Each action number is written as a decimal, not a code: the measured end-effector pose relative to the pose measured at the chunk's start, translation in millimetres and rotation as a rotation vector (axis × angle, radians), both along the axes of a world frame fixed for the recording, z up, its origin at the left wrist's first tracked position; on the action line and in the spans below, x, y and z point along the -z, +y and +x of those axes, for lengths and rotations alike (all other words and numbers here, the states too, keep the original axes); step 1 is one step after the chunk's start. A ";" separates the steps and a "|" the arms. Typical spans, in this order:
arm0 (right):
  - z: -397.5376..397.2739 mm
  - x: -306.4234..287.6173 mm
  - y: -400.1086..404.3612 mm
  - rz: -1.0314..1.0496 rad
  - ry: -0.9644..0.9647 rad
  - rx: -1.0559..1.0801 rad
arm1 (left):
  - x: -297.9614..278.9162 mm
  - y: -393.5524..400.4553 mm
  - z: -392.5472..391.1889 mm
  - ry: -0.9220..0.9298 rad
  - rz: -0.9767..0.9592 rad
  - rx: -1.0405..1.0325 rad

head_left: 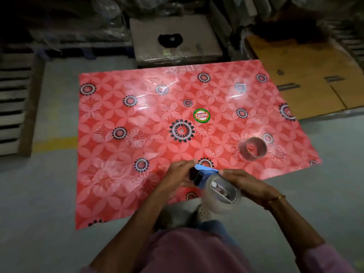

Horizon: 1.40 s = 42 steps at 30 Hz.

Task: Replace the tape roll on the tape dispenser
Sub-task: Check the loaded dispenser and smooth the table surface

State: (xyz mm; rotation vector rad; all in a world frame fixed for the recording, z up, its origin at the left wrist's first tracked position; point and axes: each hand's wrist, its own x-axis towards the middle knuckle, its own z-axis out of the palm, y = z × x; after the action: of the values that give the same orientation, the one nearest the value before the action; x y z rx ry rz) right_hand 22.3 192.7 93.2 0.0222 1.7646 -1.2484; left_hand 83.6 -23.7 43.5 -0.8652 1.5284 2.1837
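Note:
A clear tape roll (213, 201) sits on the hub of a blue and black tape dispenser (199, 175), held just above the near edge of a red flowered sheet (137, 119). My left hand (180, 174) grips the dispenser's black front end. My right hand (242, 181) lies over the top of the roll with its fingers curled round it. An empty brown cardboard core (253, 149) lies on the sheet to the right, apart from both hands.
The sheet covers a grey floor. A flattened cardboard box (307, 75) lies at the back right. A wrapped grey block (175, 42) stands behind the sheet. Stacked trays (13, 107) line the left side. My knee and shoe (202, 211) are below the hands.

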 end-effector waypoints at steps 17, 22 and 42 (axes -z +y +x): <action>-114.0 24.1 -32.2 -0.137 0.251 -0.119 | 10.1 -28.2 -8.7 0.237 -0.282 -0.193; -147.8 26.7 -27.6 -0.154 0.217 -0.190 | 12.5 -10.6 -34.9 0.262 -0.502 -0.115; -218.0 41.6 -26.4 -0.260 0.264 -0.434 | -8.8 10.6 -72.5 0.167 -0.678 -0.248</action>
State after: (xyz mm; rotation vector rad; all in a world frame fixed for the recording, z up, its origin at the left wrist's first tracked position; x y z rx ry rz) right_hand -195.7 166.3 51.6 -0.6672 1.6900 -1.1819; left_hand 11.1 -13.1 52.3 -1.1336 2.4270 1.9323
